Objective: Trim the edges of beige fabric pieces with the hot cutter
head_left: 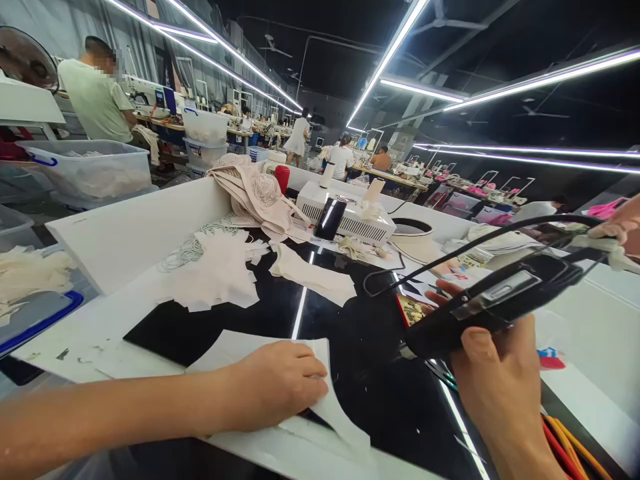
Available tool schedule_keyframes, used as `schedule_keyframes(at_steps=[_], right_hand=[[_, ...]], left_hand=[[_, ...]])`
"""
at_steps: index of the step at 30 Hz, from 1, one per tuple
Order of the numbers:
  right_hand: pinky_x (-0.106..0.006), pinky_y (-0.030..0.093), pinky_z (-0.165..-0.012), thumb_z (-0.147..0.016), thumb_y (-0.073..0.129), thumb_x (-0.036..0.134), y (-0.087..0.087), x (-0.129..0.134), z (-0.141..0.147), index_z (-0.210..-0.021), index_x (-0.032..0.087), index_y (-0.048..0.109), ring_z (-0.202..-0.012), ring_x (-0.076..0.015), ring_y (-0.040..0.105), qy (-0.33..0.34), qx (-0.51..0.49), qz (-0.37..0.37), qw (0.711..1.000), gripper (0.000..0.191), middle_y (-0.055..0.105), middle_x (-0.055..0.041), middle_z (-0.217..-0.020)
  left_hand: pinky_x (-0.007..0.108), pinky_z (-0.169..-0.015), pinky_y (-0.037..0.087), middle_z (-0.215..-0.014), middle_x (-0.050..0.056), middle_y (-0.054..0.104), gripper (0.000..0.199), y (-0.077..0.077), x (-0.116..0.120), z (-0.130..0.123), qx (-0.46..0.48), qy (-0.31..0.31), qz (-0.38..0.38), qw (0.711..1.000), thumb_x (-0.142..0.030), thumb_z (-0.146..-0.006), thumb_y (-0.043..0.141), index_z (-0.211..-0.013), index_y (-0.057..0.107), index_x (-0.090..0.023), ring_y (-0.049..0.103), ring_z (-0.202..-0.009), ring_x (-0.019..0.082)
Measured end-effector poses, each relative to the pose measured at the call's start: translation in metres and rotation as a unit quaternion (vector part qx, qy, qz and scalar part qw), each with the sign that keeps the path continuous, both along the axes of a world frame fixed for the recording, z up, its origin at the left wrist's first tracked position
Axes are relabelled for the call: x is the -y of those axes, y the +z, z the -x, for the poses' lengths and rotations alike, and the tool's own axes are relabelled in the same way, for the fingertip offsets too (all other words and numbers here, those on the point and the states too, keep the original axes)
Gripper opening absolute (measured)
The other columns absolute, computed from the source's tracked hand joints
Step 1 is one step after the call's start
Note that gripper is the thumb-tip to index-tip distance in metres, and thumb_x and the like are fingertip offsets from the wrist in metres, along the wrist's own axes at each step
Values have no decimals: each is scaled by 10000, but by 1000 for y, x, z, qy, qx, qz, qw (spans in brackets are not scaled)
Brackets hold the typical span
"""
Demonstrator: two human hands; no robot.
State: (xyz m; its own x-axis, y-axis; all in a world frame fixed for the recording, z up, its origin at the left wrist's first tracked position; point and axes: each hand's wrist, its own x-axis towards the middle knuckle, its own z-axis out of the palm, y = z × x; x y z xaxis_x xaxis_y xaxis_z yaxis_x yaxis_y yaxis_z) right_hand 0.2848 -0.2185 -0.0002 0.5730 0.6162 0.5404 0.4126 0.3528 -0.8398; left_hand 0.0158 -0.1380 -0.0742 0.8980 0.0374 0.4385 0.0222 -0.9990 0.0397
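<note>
My left hand (285,377) rests on a white cut piece (235,347), fabric or card, at the near edge of the glossy black tabletop (370,320). Its fingers are curled and pressed together on the piece. At the right, my right hand (500,380) grips a black corded tool (495,293), raised and tilted above the table. Its thumb lies along the near side and its fingertips show on the far side. The tool's kind is unclear. Another person's hand (610,230) with a whitish cloth is at the tool's far end.
White cut pieces (215,267) and a curved strip (315,273) lie ahead. Beyond them are beige fabric pieces (260,193), a phone (331,219) and a white vented machine (350,213). A small red-edged box (411,311) sits under the tool. Plastic bins (95,170) stand left.
</note>
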Motion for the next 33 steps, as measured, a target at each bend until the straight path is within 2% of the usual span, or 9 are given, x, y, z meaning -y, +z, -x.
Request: schedule_keyframes(at_steps=[4, 8, 13, 17, 21, 28, 33], right_hand=[[-392, 629, -682, -753, 898, 473, 6, -24, 21, -1238, 299, 654, -700, -183, 697, 34, -78, -50, 995, 571, 730, -3, -986], [-337, 607, -668, -786, 887, 357, -2, -38, 36, -1322, 291, 606, -669, -153, 684, 71, -56, -83, 992, 609, 715, 34, -887], [-285, 566, -504, -825, 823, 388, -9, -57, 61, -1321, 286, 579, -547, -130, 610, 93, -107, -145, 979, 562, 663, 59, -786], [-284, 565, -499, -821, 814, 387, -12, -71, 72, -1292, 278, 565, -542, -130, 607, 111, -120, -148, 975, 544, 665, 60, -781], [-276, 547, -483, -817, 799, 379, -16, -78, 74, -1275, 278, 568, -527, -128, 598, 123, -134, -143, 973, 523, 654, 66, -767], [-277, 542, -483, -806, 805, 386, -18, -81, 76, -1206, 262, 593, -508, -129, 592, 155, -155, -145, 965, 469, 656, 60, -741], [-264, 516, -478, -818, 789, 420, -14, -80, 77, -1256, 271, 568, -500, -127, 581, 157, -156, -147, 964, 512, 638, 63, -741]], left_hand=[[296, -912, 542, -1087, 72, 757, 92, -4, -9, -10, 0, 0, -26, 1000, -104, -979, 643, -994, 667, -192, 691, -993, 189], [309, -875, 550, -1152, 97, 755, 92, -13, -13, -14, -3, 26, -58, 998, -230, -993, 699, -1070, 676, -187, 694, -1080, 224], [307, -868, 558, -1153, 118, 756, 139, -25, -9, -14, 26, 46, -78, 996, -287, -1046, 647, -1093, 685, -162, 700, -1065, 219], [322, -920, 568, -1159, 127, 763, 177, -30, -7, -14, 44, 49, -73, 995, -285, -1075, 593, -1118, 700, -150, 705, -1071, 221], [326, -904, 579, -1147, 131, 770, 195, -30, -5, -14, 66, 55, -55, 995, -273, -1081, 571, -1115, 712, -143, 714, -1050, 224], [309, -814, 581, -1159, 143, 762, 168, -27, -2, -13, 64, 62, -37, 995, -240, -1065, 585, -1128, 704, -141, 715, -1049, 232], [310, -819, 588, -1121, 132, 768, 136, -29, -2, -15, 81, 64, -38, 994, -203, -1061, 580, -1093, 700, -147, 725, -1022, 226]])
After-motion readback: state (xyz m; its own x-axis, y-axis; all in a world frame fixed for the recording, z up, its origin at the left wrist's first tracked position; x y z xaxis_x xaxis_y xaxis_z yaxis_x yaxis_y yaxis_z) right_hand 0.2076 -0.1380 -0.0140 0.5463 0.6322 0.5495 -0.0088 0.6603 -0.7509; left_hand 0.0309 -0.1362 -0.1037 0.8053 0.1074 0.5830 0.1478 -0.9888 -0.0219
